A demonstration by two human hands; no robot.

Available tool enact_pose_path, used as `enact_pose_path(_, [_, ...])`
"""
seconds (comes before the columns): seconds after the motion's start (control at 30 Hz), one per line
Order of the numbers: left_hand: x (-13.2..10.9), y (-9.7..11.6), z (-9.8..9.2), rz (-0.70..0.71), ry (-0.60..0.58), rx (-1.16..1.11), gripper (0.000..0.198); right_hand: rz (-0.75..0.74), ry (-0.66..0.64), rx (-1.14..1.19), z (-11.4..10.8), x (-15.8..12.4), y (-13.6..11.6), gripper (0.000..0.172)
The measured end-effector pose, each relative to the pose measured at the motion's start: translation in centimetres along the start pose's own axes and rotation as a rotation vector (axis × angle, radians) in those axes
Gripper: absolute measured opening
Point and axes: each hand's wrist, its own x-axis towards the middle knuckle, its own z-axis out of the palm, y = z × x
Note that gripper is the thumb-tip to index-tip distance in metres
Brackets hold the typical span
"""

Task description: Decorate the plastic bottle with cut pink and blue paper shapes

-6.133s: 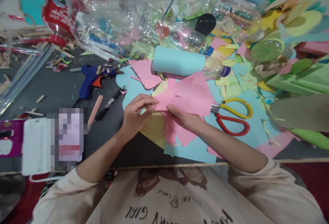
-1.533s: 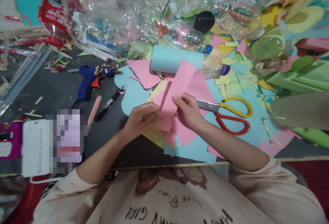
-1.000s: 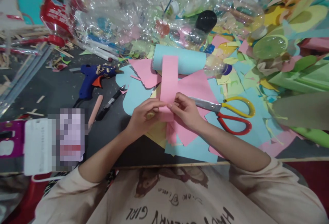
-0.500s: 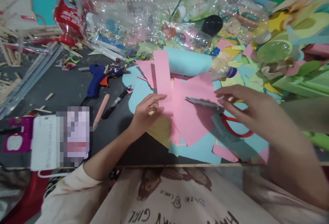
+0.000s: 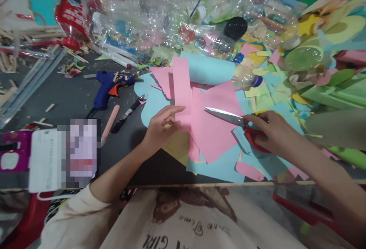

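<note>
My left hand [image 5: 162, 126] pinches the lower part of a pink paper strip [image 5: 181, 83] between thumb and fingers. The strip stands out above the hand, and a fold or overlap shows near the fingertips. My right hand [image 5: 267, 130] grips a pair of scissors [image 5: 225, 116] by its red handles. Its silver blades look closed and point left, over a larger pink paper sheet [image 5: 217, 142]. Some of the right fingers are hidden behind the handles. Light blue paper [image 5: 220, 171] and a yellow-brown piece of paper [image 5: 178, 148] lie beneath.
Left of the papers lie a blue glue gun [image 5: 110, 85], a black pen [image 5: 127, 115] and a pink stick [image 5: 110, 123]. Behind stand a blue paper roll [image 5: 211, 69] and clear plastic bottles [image 5: 128, 16]. Coloured scraps [image 5: 268, 85] crowd the right side.
My right hand has closed round the red handles, where before it hovered blurred at the scissors. The blades have turned to show a brighter face. My left hand keeps its pinch.
</note>
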Motion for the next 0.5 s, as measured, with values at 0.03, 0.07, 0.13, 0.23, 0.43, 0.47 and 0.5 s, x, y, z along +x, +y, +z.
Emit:
enact_pose_path(0.03, [0.0, 0.0, 0.0, 0.001, 0.002, 0.0, 0.028, 0.0, 0.011, 0.016, -0.2, 0.1, 0.0, 0.051])
enact_pose_path(0.07, [0.0, -0.1, 0.0, 0.0, 0.003, -0.002, 0.028, -0.003, 0.025, 0.024, -0.4, 0.2, 0.1, 0.048])
enact_pose_path(0.13, [0.0, -0.1, 0.0, -0.011, 0.001, -0.005, 0.029, -0.026, 0.051, 0.026, -0.8, 0.4, 0.0, 0.04])
enact_pose_path(0.23, [-0.2, -0.2, 0.0, -0.035, 0.008, 0.007, 0.032, -0.048, 0.07, -0.007, -1.3, 0.5, 0.0, 0.034])
enact_pose_path(0.43, [-0.2, -0.2, 0.0, -0.072, 0.013, 0.014, 0.037, -0.017, 0.021, 0.187, -2.1, 0.6, 0.4, 0.034])
enact_pose_path(0.47, [-0.2, -0.2, 0.0, -0.072, 0.015, 0.021, 0.038, -0.009, 0.014, 0.21, -2.4, 0.7, 0.3, 0.032])
enact_pose_path(0.5, [-0.2, -0.2, 0.0, -0.072, 0.017, 0.028, 0.039, -0.002, 0.004, 0.223, -2.6, 0.8, 0.1, 0.03])
